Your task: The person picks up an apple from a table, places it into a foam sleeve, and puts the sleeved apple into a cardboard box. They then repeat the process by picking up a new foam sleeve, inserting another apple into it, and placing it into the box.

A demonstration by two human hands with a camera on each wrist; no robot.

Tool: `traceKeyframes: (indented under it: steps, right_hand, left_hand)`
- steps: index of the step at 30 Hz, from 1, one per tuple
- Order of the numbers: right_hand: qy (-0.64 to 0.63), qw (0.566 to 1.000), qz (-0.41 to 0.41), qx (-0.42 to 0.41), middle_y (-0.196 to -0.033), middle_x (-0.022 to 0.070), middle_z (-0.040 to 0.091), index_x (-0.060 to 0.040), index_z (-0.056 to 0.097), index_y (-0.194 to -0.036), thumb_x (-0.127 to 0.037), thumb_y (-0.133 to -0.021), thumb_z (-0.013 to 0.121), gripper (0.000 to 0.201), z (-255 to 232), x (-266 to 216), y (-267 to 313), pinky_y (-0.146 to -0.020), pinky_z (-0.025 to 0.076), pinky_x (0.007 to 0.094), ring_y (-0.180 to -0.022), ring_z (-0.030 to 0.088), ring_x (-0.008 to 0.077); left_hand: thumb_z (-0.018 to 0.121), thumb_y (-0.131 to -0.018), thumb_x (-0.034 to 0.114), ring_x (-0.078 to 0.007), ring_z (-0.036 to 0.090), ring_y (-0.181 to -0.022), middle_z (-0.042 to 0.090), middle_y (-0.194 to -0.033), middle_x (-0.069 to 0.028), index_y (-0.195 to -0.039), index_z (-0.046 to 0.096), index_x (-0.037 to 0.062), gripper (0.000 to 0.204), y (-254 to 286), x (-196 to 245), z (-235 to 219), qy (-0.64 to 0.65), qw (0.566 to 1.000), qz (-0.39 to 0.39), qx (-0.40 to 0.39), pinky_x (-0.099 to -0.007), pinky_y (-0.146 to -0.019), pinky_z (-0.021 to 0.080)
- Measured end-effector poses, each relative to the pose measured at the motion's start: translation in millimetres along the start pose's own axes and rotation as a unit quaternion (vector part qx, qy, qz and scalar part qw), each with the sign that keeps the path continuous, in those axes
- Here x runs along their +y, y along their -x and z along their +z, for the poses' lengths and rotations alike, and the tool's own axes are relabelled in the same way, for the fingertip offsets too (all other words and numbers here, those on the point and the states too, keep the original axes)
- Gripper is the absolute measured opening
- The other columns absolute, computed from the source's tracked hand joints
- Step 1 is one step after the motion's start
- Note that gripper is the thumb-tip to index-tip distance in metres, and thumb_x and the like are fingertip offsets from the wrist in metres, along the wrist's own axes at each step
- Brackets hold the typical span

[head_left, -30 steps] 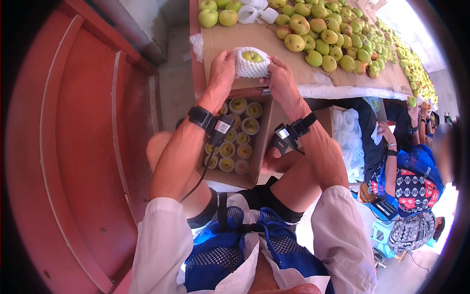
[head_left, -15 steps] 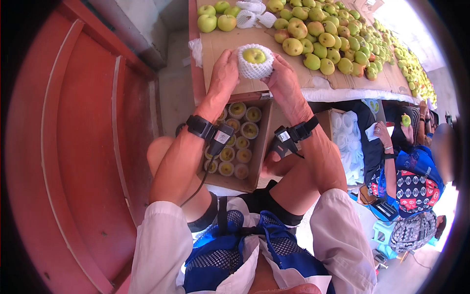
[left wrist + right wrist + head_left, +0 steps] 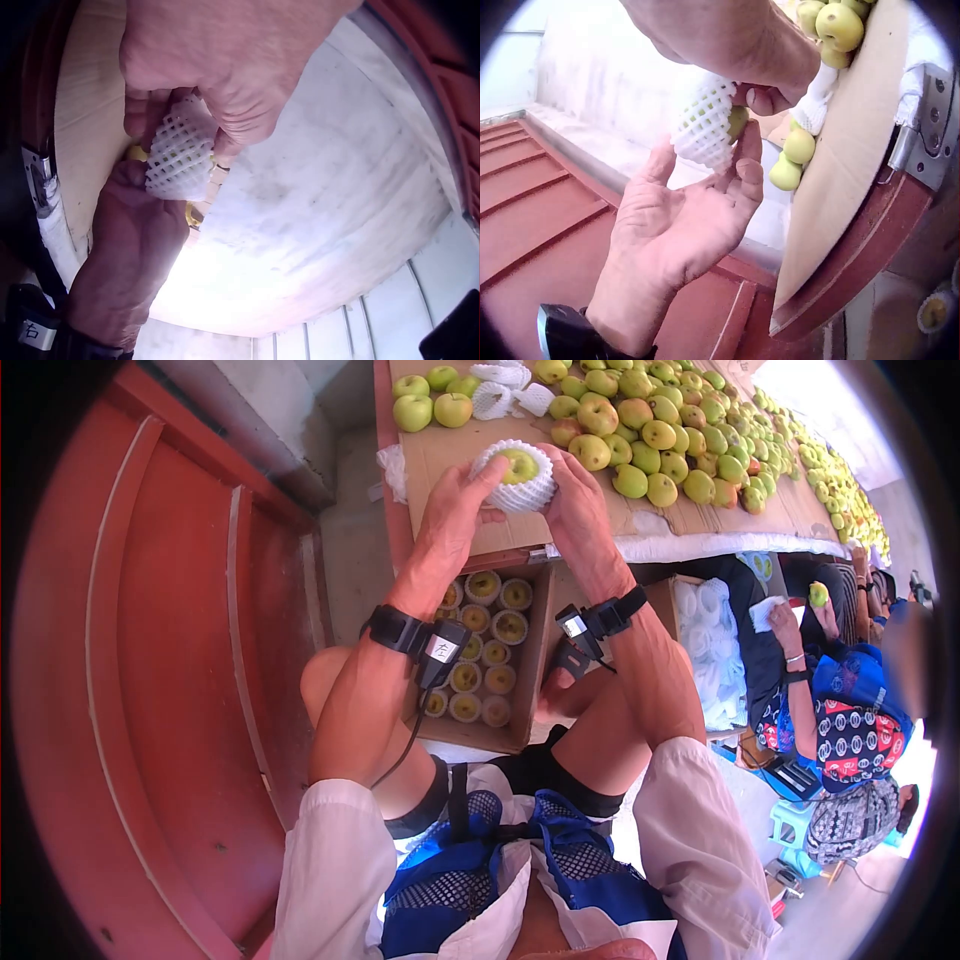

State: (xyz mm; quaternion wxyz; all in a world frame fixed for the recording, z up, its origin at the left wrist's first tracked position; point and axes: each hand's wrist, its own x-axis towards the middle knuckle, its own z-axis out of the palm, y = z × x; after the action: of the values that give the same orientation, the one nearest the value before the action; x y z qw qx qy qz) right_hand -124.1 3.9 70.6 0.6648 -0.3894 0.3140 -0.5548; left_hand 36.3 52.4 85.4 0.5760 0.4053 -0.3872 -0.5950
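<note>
A green apple in a white foam net sleeve is held up between both hands, over the near edge of the cardboard-covered table. My left hand grips its left side, thumb lying over the top near the apple's bare crown. On the opposite side my right hand holds the net with curled fingers. In the left wrist view the sleeve covers most of the fruit. Green skin shows at the sleeve's open end in the right wrist view. Below the hands, netted apples fill a carton.
A large heap of apples covers the table's right side. Several green apples and loose foam nets lie at its left end. A box of foam nets stands at right, near another person. A red door closes the left.
My left thumb has come over the apple's top, and the netted apple has tilted and turned slightly between the hands. At right, the other person's hands have moved.
</note>
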Motion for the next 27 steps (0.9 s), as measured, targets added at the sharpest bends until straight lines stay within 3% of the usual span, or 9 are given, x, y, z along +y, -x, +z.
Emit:
traceKeyframes:
  steps: [4, 6, 9, 18, 27]
  right_hand:
    - [0.019, 0.999, -0.014, 0.035, -0.106, 0.0047, 0.064, -0.0023, 0.061, -0.121, -0.032, -0.105, 0.053, 0.035, -2.9, 8.9, -2.1, -0.075, 0.050, 0.0286, -0.092, 0.060, 0.0126]
    - [0.052, 0.996, -0.006, 0.073, -0.105, 0.0056, 0.063, -0.0015, 0.060, -0.120, -0.034, -0.105, 0.053, 0.036, -5.8, 13.5, -0.7, -0.075, 0.051, 0.0296, -0.091, 0.060, 0.0130]
    - [0.043, 0.990, -0.056, 0.124, -0.104, 0.0074, 0.063, 0.0004, 0.058, -0.119, -0.034, -0.106, 0.053, 0.038, -1.9, 20.2, -1.9, -0.077, 0.051, 0.0303, -0.091, 0.059, 0.0139]
    - [0.040, 0.989, -0.085, 0.117, -0.105, 0.0081, 0.062, 0.0018, 0.057, -0.119, -0.032, -0.106, 0.053, 0.037, -6.2, 20.1, -3.5, -0.081, 0.049, 0.0294, -0.095, 0.059, 0.0145]
    - [0.053, 0.978, -0.115, 0.166, -0.102, 0.0080, 0.064, 0.0024, 0.059, -0.115, -0.027, -0.105, 0.052, 0.032, 5.2, 20.5, -1.7, -0.081, 0.048, 0.0282, -0.093, 0.058, 0.0139]
  left_hand:
    - [0.073, -0.093, 0.034, -0.0159, 0.062, -0.109, 0.063, -0.122, -0.0060, -0.131, 0.056, 0.0036, 0.051, -1.5, -4.5, 1.1, 0.010, 1.000, -0.005, 0.012, -0.0324, -0.086, 0.052]
    - [0.072, -0.093, 0.032, -0.0160, 0.062, -0.110, 0.063, -0.123, -0.0057, -0.131, 0.056, 0.0038, 0.050, 0.4, -7.5, 6.0, 0.021, 1.000, -0.008, 0.005, -0.0331, -0.087, 0.052]
    - [0.071, -0.094, 0.029, -0.0163, 0.062, -0.111, 0.063, -0.124, -0.0051, -0.131, 0.056, 0.0044, 0.047, 5.0, -9.2, 12.1, 0.036, 0.999, -0.019, -0.008, -0.0342, -0.089, 0.052]
    - [0.068, -0.095, 0.027, -0.0173, 0.062, -0.111, 0.064, -0.124, -0.0066, -0.129, 0.057, 0.0042, 0.042, 5.6, -2.5, 10.6, 0.076, 0.995, -0.045, -0.050, -0.0352, -0.090, 0.052]
    - [0.069, -0.096, 0.027, -0.0191, 0.062, -0.114, 0.063, -0.128, -0.0078, -0.133, 0.057, 0.0026, 0.045, 7.5, -1.7, 11.2, 0.108, 0.990, -0.047, -0.075, -0.0364, -0.092, 0.051]
